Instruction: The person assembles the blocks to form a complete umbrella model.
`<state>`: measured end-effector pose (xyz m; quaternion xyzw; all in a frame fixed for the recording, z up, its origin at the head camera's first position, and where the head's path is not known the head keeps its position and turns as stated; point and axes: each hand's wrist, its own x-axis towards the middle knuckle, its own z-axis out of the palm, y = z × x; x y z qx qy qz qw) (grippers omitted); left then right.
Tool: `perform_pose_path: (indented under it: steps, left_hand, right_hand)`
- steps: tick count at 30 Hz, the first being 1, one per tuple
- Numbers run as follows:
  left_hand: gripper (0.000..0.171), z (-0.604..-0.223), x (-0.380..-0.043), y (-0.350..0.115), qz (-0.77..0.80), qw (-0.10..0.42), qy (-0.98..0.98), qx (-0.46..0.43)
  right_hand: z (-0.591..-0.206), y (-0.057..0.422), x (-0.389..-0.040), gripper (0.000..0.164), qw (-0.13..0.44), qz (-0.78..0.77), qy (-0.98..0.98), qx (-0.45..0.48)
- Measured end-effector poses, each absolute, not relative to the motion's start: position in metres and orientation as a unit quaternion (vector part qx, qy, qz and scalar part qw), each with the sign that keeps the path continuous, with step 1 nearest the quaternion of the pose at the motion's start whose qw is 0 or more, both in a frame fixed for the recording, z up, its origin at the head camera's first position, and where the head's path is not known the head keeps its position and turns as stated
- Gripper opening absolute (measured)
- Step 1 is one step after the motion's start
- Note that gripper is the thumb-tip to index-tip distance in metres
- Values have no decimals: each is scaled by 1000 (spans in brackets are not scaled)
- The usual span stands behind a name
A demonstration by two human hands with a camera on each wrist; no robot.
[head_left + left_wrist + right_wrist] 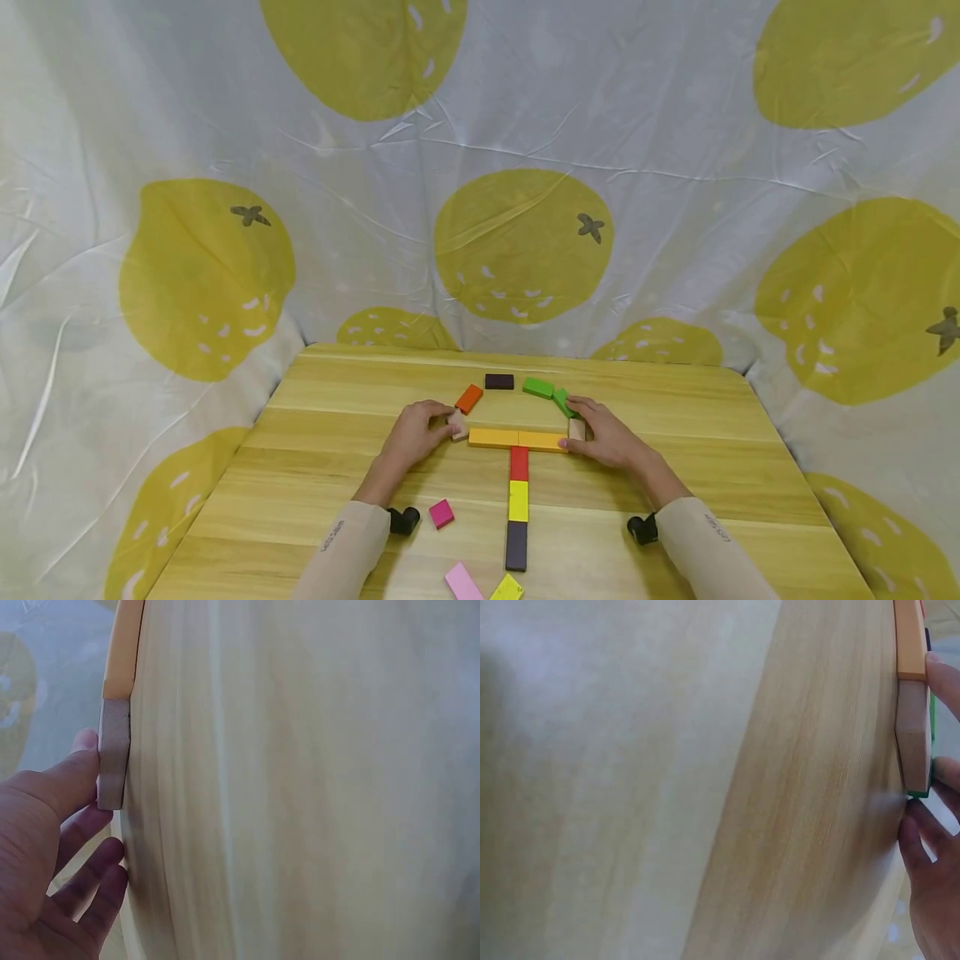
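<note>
At the left end of a row of two orange blocks (492, 437), my left hand (415, 433) pinches a plain wooden block (114, 750) between thumb and index finger; its other fingers are spread. My right hand (611, 437) spans the row's right end, around another plain wooden block (577, 429). Its thumb touches the end of the right orange block (542, 442), and its fingertips rest at the lower green block (562, 403). An upper green block (537, 387), a dark block (499, 382) and an orange-red block (469, 398) continue an arch above the row.
Below the row's middle, red (519, 463), yellow (518, 501) and black (516, 546) blocks form a straight stem. Loose magenta (442, 514), pink (464, 582) and yellow (507, 588) blocks lie nearer the front. A lemon-print cloth (660, 267) hangs behind the wooden table (300, 475).
</note>
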<state>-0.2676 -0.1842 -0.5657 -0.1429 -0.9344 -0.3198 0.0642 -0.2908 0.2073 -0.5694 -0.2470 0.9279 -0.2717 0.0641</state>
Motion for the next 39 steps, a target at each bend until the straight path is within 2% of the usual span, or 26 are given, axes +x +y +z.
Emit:
perform_pose_path:
  steps: [7,39]
  left_hand:
    - [34,-565,-269,-183,-304,50,-936,-169]
    - [37,-564,-269,-179,-289,28,-940,-181]
  right_hand:
    - [-569,207,-291,88,64,-272,928,-248]
    - [-570,209,-291,89,68,-271,929,-243]
